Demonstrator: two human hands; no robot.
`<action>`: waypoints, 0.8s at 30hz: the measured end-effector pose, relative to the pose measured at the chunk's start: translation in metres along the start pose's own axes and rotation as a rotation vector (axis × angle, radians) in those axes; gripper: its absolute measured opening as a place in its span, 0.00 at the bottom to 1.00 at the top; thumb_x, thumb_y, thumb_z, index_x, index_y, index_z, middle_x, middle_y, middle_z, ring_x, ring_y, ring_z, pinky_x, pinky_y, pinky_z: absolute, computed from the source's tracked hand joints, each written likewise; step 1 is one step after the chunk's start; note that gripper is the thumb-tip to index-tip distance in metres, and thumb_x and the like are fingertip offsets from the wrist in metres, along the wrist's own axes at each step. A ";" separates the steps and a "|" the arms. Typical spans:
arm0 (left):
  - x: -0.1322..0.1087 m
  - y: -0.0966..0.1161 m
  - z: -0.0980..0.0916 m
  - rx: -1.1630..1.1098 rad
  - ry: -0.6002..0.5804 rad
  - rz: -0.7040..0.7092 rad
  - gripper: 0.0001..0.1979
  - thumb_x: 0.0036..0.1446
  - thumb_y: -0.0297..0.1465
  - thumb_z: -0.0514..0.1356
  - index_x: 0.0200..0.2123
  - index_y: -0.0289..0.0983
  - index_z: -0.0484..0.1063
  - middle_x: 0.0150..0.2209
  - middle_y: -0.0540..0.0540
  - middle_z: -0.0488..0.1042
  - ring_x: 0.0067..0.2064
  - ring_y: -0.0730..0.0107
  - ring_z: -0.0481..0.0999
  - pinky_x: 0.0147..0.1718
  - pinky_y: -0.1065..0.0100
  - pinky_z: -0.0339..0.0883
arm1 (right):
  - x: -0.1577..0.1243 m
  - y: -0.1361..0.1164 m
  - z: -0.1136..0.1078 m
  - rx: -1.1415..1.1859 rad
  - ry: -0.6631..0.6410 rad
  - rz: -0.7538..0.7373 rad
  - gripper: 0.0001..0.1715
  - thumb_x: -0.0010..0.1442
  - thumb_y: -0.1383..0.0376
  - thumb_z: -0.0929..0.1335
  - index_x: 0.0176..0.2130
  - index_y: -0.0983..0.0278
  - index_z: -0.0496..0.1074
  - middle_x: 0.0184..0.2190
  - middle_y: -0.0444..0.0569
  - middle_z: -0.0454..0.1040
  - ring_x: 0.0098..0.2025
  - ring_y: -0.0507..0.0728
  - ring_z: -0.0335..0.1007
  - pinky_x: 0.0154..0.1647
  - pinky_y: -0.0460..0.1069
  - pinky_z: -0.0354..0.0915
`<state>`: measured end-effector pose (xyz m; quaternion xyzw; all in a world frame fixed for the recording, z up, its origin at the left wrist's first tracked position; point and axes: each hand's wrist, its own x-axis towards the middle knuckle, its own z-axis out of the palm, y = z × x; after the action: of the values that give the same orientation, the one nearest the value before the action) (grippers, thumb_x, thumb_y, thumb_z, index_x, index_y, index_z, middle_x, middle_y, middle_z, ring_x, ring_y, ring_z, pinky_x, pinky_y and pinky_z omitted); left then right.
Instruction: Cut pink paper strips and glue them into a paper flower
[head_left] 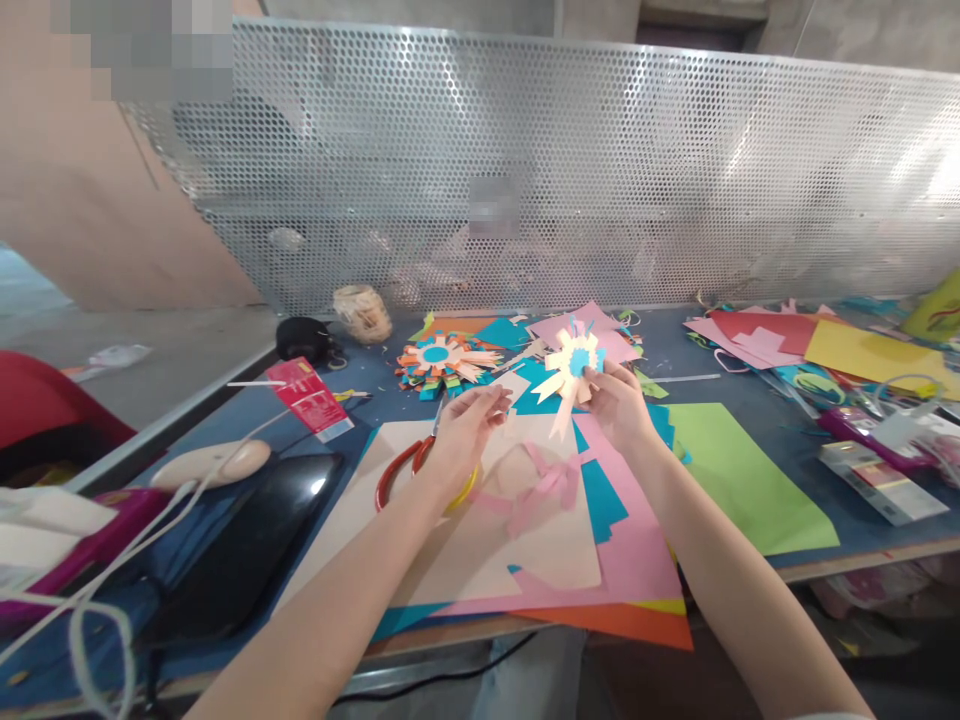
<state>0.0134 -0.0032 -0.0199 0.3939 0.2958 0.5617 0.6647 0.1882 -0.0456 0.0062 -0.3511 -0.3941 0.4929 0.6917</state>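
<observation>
Right hand [616, 402] grips a cream paper rosette [573, 366], edge cut into strips, centre blue

Perforated metal partition [600, 150] (silvery, glinting)

From here I see a cream paper flower [575, 360] w/ turq. centre; 2nd flower [436, 355] is orange + cream, also turq. mid. I've got cream sheet [465, 560], pink sheet [637, 560], lime-grn. sheet [742, 480], red scissor handles [391, 472], dk. blue worktop [225, 415], silver panel [600, 150] w/ round-hole pattern.
</observation>
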 end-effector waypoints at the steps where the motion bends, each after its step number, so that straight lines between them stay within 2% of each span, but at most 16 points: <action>1: 0.000 -0.001 0.000 0.014 -0.005 0.005 0.09 0.34 0.34 0.69 0.20 0.37 0.74 0.24 0.49 0.75 0.27 0.76 0.71 0.27 0.73 0.61 | 0.000 0.000 0.000 0.005 0.004 0.006 0.17 0.38 0.60 0.72 0.21 0.63 0.59 0.15 0.37 0.61 0.17 0.46 0.56 0.19 0.44 0.55; 6: -0.002 -0.002 -0.002 0.097 -0.048 0.049 0.07 0.36 0.33 0.68 0.19 0.37 0.74 0.24 0.49 0.75 0.27 0.76 0.69 0.27 0.73 0.60 | 0.000 0.000 0.000 0.002 0.023 0.028 0.17 0.37 0.61 0.72 0.20 0.62 0.59 0.15 0.37 0.61 0.17 0.46 0.56 0.19 0.44 0.56; 11: -0.002 -0.004 -0.002 0.142 -0.111 0.064 0.05 0.39 0.33 0.67 0.20 0.37 0.75 0.25 0.49 0.74 0.27 0.76 0.68 0.27 0.72 0.60 | -0.001 -0.001 -0.001 -0.031 -0.023 0.006 0.18 0.40 0.60 0.71 0.20 0.62 0.57 0.14 0.37 0.59 0.17 0.46 0.55 0.19 0.44 0.55; 17: -0.003 -0.005 -0.002 0.160 -0.125 0.070 0.04 0.39 0.32 0.67 0.22 0.39 0.76 0.25 0.49 0.74 0.27 0.75 0.69 0.27 0.72 0.61 | -0.001 -0.001 0.000 0.005 0.002 0.013 0.19 0.38 0.61 0.71 0.19 0.62 0.56 0.15 0.37 0.60 0.17 0.46 0.56 0.18 0.44 0.55; 24: -0.006 -0.005 -0.001 0.267 -0.135 0.097 0.05 0.38 0.32 0.67 0.23 0.39 0.78 0.24 0.48 0.76 0.27 0.73 0.71 0.28 0.70 0.62 | -0.001 -0.002 0.001 0.030 -0.012 0.018 0.16 0.37 0.62 0.72 0.18 0.63 0.59 0.14 0.37 0.57 0.17 0.46 0.53 0.17 0.43 0.53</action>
<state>0.0143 -0.0089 -0.0247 0.5293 0.3031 0.5212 0.5970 0.1879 -0.0469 0.0076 -0.3411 -0.3875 0.5071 0.6902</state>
